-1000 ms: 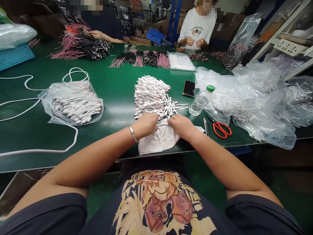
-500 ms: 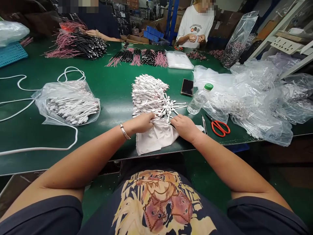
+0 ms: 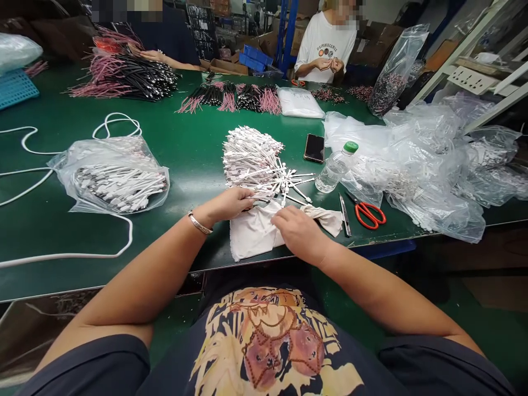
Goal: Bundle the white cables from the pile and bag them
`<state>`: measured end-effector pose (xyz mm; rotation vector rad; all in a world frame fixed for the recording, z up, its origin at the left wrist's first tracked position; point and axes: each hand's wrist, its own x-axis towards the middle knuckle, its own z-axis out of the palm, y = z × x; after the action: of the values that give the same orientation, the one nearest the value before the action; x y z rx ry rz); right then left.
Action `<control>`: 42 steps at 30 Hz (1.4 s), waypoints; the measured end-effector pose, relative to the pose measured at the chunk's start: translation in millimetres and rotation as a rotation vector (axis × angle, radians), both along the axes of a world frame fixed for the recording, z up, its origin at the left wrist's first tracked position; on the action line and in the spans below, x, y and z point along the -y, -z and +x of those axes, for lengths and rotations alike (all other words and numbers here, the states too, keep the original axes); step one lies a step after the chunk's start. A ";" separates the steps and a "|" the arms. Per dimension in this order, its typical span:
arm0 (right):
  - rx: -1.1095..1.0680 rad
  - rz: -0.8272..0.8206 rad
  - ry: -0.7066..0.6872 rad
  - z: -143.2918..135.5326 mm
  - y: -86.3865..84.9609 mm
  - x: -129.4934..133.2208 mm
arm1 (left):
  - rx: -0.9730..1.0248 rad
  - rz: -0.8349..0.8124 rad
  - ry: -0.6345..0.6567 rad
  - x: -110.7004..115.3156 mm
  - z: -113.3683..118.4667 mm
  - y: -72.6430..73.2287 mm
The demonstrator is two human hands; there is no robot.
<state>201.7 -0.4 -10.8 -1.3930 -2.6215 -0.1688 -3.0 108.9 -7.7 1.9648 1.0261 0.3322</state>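
Observation:
At the near edge of the pile of white cable pieces (image 3: 249,157), my left hand (image 3: 235,203) is closed on a white cable piece that points right. My right hand (image 3: 295,228) is closed over the white cloth (image 3: 251,236), lower and to the right of my left hand; its fingertips press together, and what they hold, if anything, is too small to name. Several white pieces (image 3: 286,179) lie fanned out beyond my hands. The cloth's twisted end (image 3: 328,218) reaches right, beside a utility knife (image 3: 345,214).
Red-handled scissors (image 3: 370,215), a bottle (image 3: 333,168) and a phone (image 3: 314,148) lie right. Plastic bags (image 3: 429,170) fill the right side. Left is a bag of white pieces (image 3: 119,179) with a white cord (image 3: 82,255). Two people work across the table (image 3: 190,132).
My right hand has moved left and down over the cloth, uncovering its twisted end and a white piece. My left hand has shifted slightly left.

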 end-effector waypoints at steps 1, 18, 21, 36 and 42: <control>0.017 -0.042 -0.024 -5.0 3.2 2.0 | 0.024 0.006 -0.021 0.9 -1.6 -0.2; -1.902 -0.642 0.424 -36.3 0.4 -42.7 | 0.248 -0.003 -0.028 23.8 3.6 0.7; -1.948 -0.515 0.472 -31.8 -0.4 -43.2 | 0.188 0.045 -0.054 20.5 1.6 4.0; -1.494 -0.554 0.283 -54.3 21.9 -55.6 | 0.590 -0.178 -0.216 28.0 12.3 10.9; -1.133 -0.582 0.224 -36.0 11.0 -59.9 | 0.748 -0.413 -0.299 20.8 14.1 21.0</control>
<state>165.8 59.4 -21.8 -1.3092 -1.5785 1.0907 11.0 88.1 -28.7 1.1573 0.7955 0.8675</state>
